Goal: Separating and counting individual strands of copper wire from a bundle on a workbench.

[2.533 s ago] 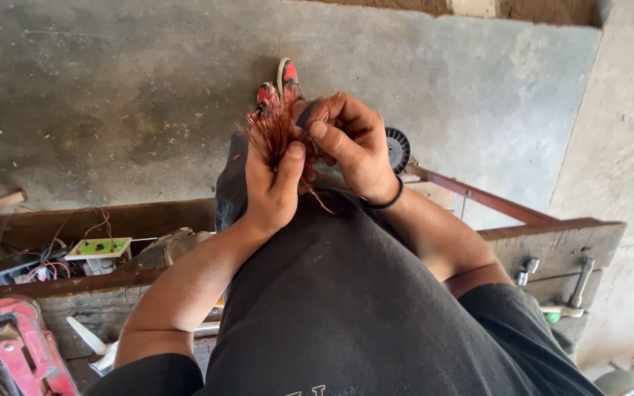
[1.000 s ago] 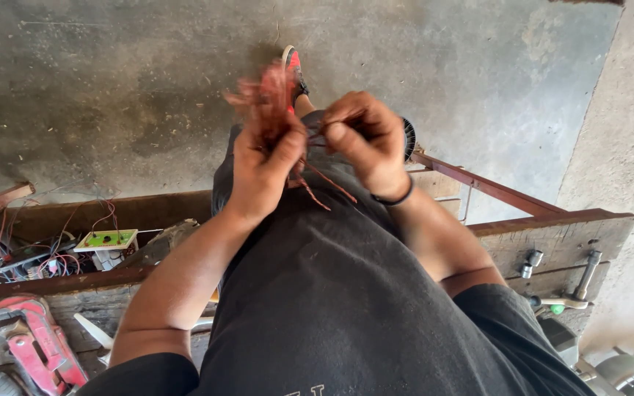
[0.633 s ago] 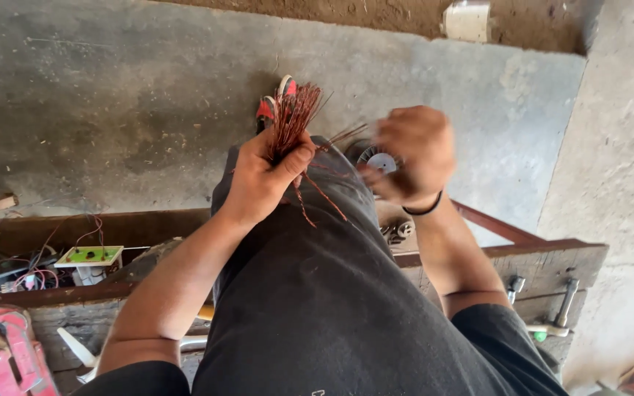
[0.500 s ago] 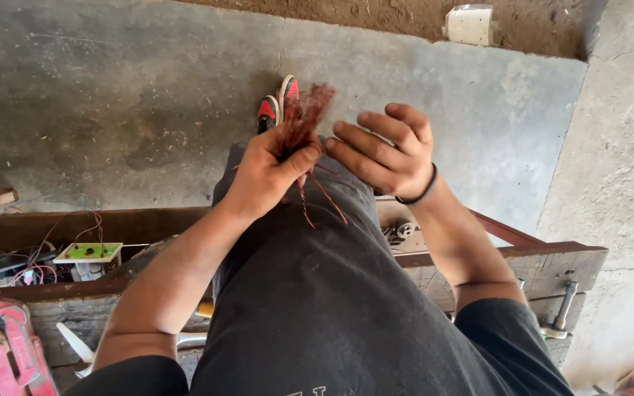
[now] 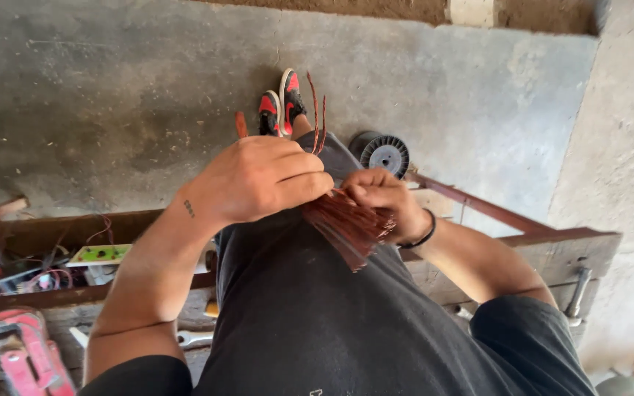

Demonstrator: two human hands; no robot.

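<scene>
A: Wires [image 5: 346, 224], a reddish-copper bundle, held in front of the torso above the dark lap. Left hand [image 5: 262, 176] has its grip pressed together round the bundle near the middle; a few twisted strands stick up past the knuckles.

B: Right hand [image 5: 383, 198]?

A: Grip closed, fingertips pinching strands just beside the left fingers. Loose ends fan down below both hands.

B: Surroundings?

A: Spool [image 5: 384, 152] on the concrete floor beyond the hands, near the red-and-black shoes [image 5: 282, 106]. Wooden bench [image 5: 544, 249] runs beneath the arms. On its left part: green board [image 5: 100, 254], tangled cables, red tool [image 5: 27, 359]. Wrench [image 5: 196, 339] under the left arm.

B: Risks?

A: Judgement only. Fanned ends look loose, so if the left grip slackens, strands could slide out and drop onto the lap or floor. Pulling one strand hard with the right could drag neighbours along and tangle the bundle. Sharp tips sit close to the fingers; a slip could prick skin.
</scene>
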